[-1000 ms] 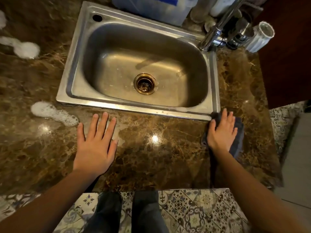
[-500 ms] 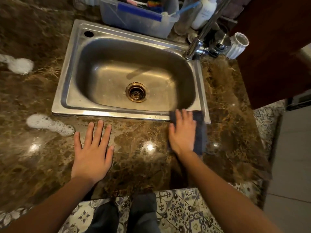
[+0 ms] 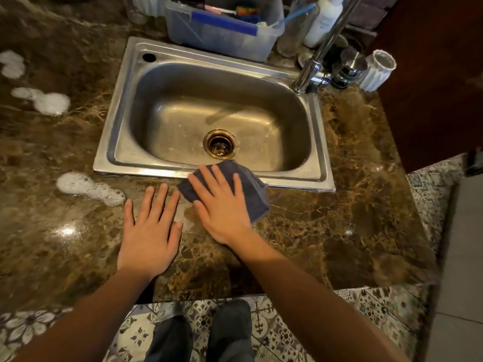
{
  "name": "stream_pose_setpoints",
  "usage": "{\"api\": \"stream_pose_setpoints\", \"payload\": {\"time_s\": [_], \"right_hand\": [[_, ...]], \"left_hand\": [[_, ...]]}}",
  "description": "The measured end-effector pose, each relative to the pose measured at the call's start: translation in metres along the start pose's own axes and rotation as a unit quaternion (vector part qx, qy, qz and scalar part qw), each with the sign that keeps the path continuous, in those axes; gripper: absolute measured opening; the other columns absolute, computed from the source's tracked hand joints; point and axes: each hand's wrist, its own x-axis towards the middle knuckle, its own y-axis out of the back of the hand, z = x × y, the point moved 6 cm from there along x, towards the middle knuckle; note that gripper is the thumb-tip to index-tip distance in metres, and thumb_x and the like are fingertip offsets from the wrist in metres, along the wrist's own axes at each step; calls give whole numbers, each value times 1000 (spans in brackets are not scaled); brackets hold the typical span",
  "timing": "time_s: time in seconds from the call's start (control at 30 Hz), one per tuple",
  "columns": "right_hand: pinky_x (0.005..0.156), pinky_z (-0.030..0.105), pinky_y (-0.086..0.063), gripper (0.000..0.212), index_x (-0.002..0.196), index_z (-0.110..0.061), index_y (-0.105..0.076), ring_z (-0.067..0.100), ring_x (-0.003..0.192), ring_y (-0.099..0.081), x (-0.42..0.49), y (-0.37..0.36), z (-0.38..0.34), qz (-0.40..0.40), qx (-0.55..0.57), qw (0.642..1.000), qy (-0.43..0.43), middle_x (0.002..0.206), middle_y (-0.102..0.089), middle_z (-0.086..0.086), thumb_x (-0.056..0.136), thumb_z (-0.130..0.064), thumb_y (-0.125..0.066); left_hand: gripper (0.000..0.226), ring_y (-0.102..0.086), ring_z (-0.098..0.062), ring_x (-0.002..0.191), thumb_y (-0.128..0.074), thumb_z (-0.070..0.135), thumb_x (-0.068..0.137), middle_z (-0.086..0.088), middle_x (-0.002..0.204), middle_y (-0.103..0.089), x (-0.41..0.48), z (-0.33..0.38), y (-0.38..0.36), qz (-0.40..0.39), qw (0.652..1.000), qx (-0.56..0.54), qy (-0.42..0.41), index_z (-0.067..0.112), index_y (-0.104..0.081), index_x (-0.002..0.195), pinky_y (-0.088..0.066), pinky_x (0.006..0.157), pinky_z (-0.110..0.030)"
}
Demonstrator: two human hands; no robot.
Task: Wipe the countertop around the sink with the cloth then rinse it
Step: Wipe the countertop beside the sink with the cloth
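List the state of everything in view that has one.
cloth, spread flat on the countertop, far edge over the front rim of the sink
right hand, fingers straight, pressing the cloth
left hand, flat on the countertop, holding nothing
tap, no water running
sink, basin empty
drain, open
foam, patches left of the sink, unwiped

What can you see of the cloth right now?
The cloth is a dark grey-blue, towel-like fabric, folded into a rough square pad. It lies flat on the brown marble countertop, turned cornerwise, its far corner overlapping the front rim of the steel sink. The right hand presses on it with straight, spread fingers, covering its middle.
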Motion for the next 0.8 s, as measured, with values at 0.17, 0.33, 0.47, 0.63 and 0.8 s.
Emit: {"api": "stream_pose_setpoints", "payload": {"time_s": [0.17,0.33,0.47,0.63,0.8], "right_hand": [[117,52,4,55,151,-38,-18,16,148,-7,-34,16,108,-19,-13,998,-64,160,-18,-5,98,-48,-21],[118,51,-4,60,149,-31,-28,16,148,-11,-83,31,215,7,-1,981,-191,158,-26,-3,93,-50,-19],[119,49,-2,63,150,-28,-28,18,149,-3,-99,33,239,20,-1,968,-249,161,-17,-1,92,-51,-16],[119,47,0,67,153,-23,-21,20,149,4,-86,25,194,10,-4,974,-228,162,-11,3,92,-51,-15],[119,41,8,58,154,-32,-11,15,148,8,-35,10,85,-37,5,996,-85,162,-7,-3,98,-45,-19]], "left_hand": [[61,-9,-24,149,-23,42,96,-3,161,-15,1,-2,-2,-8,1000,2,11,21,-21,153,-5,116,-52],[62,-11,-25,149,-24,42,95,-4,161,-18,1,-1,-1,-11,1000,7,17,19,-23,153,-9,116,-55],[62,-15,-27,148,-27,40,95,-7,160,-21,1,0,0,-5,1000,12,10,17,-26,152,-11,115,-57],[62,-13,-27,148,-28,40,95,-7,160,-20,2,0,0,-4,1000,12,15,18,-22,153,-10,116,-57],[62,-14,-28,148,-28,41,96,-8,160,-19,2,2,3,1,1000,3,8,18,-19,153,-7,116,-57]]}}
